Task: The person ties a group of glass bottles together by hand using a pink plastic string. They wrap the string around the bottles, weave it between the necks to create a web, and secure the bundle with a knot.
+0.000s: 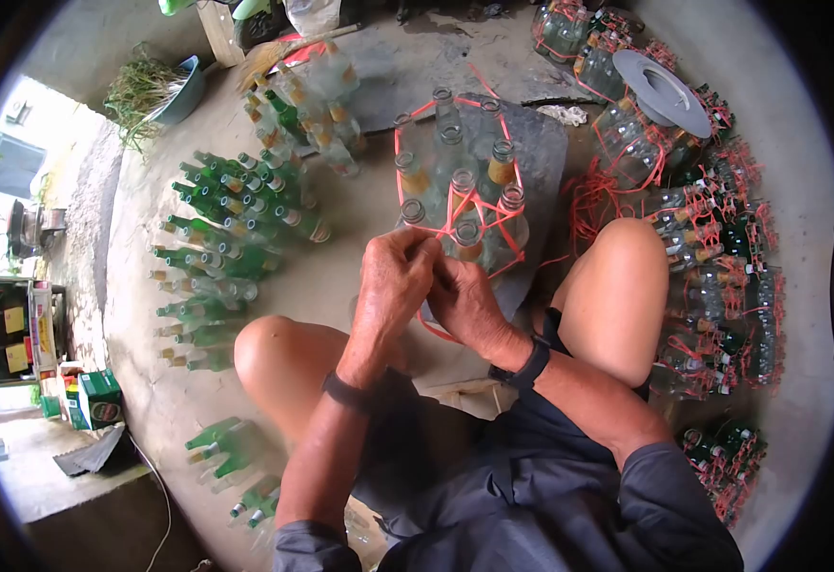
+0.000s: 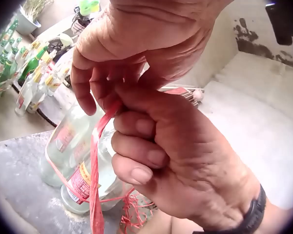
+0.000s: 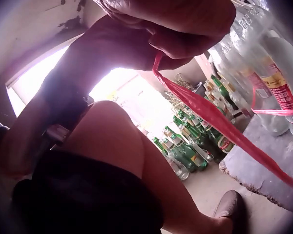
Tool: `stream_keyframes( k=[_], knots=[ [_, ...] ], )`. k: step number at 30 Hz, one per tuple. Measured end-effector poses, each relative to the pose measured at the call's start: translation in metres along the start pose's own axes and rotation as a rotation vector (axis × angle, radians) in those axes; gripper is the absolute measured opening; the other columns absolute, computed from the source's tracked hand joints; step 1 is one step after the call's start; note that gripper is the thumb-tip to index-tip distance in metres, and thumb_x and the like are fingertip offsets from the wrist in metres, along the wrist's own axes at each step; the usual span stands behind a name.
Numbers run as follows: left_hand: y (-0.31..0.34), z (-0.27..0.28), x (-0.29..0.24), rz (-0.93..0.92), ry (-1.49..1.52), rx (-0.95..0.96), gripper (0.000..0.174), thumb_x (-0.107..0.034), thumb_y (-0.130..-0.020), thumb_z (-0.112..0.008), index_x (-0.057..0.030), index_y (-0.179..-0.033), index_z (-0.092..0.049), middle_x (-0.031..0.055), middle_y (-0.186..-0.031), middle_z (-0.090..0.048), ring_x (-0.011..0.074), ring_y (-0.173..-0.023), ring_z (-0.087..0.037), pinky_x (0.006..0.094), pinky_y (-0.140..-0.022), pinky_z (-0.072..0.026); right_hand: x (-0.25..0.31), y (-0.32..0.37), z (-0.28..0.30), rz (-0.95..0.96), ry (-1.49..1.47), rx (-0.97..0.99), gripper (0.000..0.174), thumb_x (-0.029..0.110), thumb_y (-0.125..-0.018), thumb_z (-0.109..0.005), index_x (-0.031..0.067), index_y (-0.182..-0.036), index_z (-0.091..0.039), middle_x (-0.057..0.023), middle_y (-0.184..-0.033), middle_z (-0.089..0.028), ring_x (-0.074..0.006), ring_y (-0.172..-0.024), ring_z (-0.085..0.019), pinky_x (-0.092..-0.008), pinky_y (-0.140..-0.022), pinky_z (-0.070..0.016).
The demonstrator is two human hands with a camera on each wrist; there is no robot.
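Several clear glass bottles (image 1: 412,179) with labels stand upright in a bundle on a grey slab (image 1: 543,157), with red plastic strip (image 1: 399,143) wrapped round them and crossing between their necks. Just in front of the bundle my two hands meet, fingertips together. My right hand (image 2: 178,141) has its fingers curled and pinches the red plastic strip (image 2: 94,165), which hangs down past the bottles. From the other side, my left hand (image 1: 398,272) pinches the strip at its upper end, its fingertips partly hidden. The strip (image 3: 210,113) looks twisted and stretched in the right wrist view.
Green bottles (image 1: 236,205) crowd the floor on the left, with clear ones (image 1: 336,148) farther back. Tied bottle bundles (image 1: 712,286) line the right wall, and a grey round lid (image 1: 660,93) lies on some. Loose red strip (image 1: 593,202) is heaped beside the right knee.
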State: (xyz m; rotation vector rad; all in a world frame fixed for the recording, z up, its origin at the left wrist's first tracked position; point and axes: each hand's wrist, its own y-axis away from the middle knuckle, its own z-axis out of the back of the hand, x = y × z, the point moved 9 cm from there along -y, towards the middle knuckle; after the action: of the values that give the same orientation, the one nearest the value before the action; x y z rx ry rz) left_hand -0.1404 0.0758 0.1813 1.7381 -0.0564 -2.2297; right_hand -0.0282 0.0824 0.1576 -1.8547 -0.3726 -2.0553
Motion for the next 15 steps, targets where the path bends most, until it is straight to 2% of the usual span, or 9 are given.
stream_keyframes(
  k=[1, 3, 6, 8, 11, 12, 13, 14, 15],
  knots=[
    [0.0, 0.0, -0.002, -0.006, -0.016, -0.004, 0.023, -0.012, -0.104, -0.061, 0.0079, -0.103, -0.072, 0.0044, -0.084, -0.07, 0.0073, -0.077, -0.059, 0.028, -0.067, -0.0512, 0.003, 0.0, 0.0, 0.05, 0.093, 0.001, 0.01, 0.005, -0.098, -0.067, -0.0027, -0.104, -0.066, -0.0151, -0.081, -0.072, -0.015, -0.081, -0.071, -0.0356, -0.068, -0.053],
    [-0.002, 0.001, 0.002, -0.011, -0.036, -0.004, 0.023, -0.013, -0.104, -0.061, 0.0077, -0.102, -0.071, 0.004, -0.083, -0.07, 0.0076, -0.077, -0.059, 0.0276, -0.068, -0.0509, 0.01, 0.003, 0.002, 0.099, 0.191, 0.002, 0.014, 0.007, -0.096, -0.07, -0.0025, -0.105, -0.066, -0.0165, -0.08, -0.072, -0.0176, -0.081, -0.074, -0.0366, -0.066, -0.0532],
    [-0.002, 0.003, -0.001, 0.014, -0.059, -0.001, 0.024, -0.014, -0.104, -0.061, 0.0078, -0.1, -0.07, 0.0031, -0.082, -0.069, 0.0084, -0.077, -0.06, 0.0274, -0.069, -0.0504, 0.025, 0.006, 0.005, 0.127, 0.128, 0.075, 0.015, 0.011, -0.093, -0.075, -0.0029, -0.094, -0.068, -0.0181, -0.074, -0.07, -0.0212, -0.078, -0.077, -0.0386, -0.063, -0.0531],
    [-0.002, 0.005, 0.002, 0.044, -0.063, 0.005, 0.024, -0.014, -0.104, -0.061, 0.0081, -0.1, -0.07, 0.0025, -0.081, -0.068, 0.0088, -0.077, -0.061, 0.0277, -0.069, -0.0503, 0.027, 0.013, 0.0, 0.136, 0.347, 0.304, 0.027, 0.024, -0.09, -0.076, -0.0005, -0.081, -0.068, -0.0222, -0.071, -0.065, -0.0413, -0.069, -0.069, -0.0463, -0.06, -0.0522],
    [-0.003, 0.009, -0.003, -0.088, -0.215, -0.039, 0.021, -0.013, -0.103, -0.061, 0.0064, -0.103, -0.07, 0.0084, -0.079, -0.069, 0.0113, -0.074, -0.063, 0.0322, -0.067, -0.052, 0.062, 0.005, 0.029, 0.112, 0.491, 0.242, 0.038, 0.029, -0.087, -0.08, 0.0003, -0.068, -0.064, -0.0216, -0.067, -0.063, -0.0398, -0.063, -0.067, -0.0455, -0.059, -0.0514],
    [0.001, 0.012, -0.014, -0.144, -0.29, -0.102, 0.018, -0.013, -0.099, -0.062, 0.0028, -0.102, -0.071, 0.015, -0.082, -0.07, 0.0256, -0.076, -0.067, 0.0389, -0.069, -0.054, 0.072, 0.002, 0.042, 0.089, 0.455, 0.19, 0.033, 0.027, -0.085, -0.081, 0.0013, -0.071, -0.066, -0.0212, -0.066, -0.063, -0.0389, -0.061, -0.066, -0.046, -0.058, -0.0511],
    [0.005, 0.015, -0.023, -0.2, -0.365, -0.165, 0.016, -0.013, -0.096, -0.063, -0.0008, -0.1, -0.072, 0.0216, -0.084, -0.071, 0.0399, -0.078, -0.072, 0.0457, -0.071, -0.0561, 0.09, -0.002, 0.055, 0.17, 0.488, 0.101, 0.028, 0.022, -0.084, -0.082, 0.0029, -0.072, -0.066, -0.0161, -0.062, -0.061, -0.035, -0.059, -0.065, -0.0443, -0.059, -0.0517],
    [0.006, 0.017, -0.023, -0.201, -0.363, -0.168, 0.016, -0.013, -0.096, -0.063, -0.0008, -0.1, -0.072, 0.0216, -0.084, -0.071, 0.0399, -0.078, -0.072, 0.0457, -0.071, -0.0561, 0.101, -0.008, 0.065, 0.161, 0.575, 0.068, 0.024, 0.021, -0.082, -0.084, 0.0035, -0.078, -0.068, -0.0138, -0.07, -0.062, -0.0334, -0.066, -0.065, -0.0434, -0.065, -0.0531],
    [0.009, 0.018, -0.035, -0.328, -0.462, -0.2, 0.015, -0.012, -0.095, -0.063, -0.0032, -0.105, -0.072, 0.0198, -0.086, -0.072, 0.041, -0.079, -0.071, 0.0473, -0.07, -0.0558, 0.108, -0.014, 0.073, 0.151, 0.661, 0.034, 0.023, 0.02, -0.08, -0.086, 0.0041, -0.085, -0.07, -0.0116, -0.078, -0.064, -0.0317, -0.074, -0.066, -0.0425, -0.071, -0.0544]
  ],
)
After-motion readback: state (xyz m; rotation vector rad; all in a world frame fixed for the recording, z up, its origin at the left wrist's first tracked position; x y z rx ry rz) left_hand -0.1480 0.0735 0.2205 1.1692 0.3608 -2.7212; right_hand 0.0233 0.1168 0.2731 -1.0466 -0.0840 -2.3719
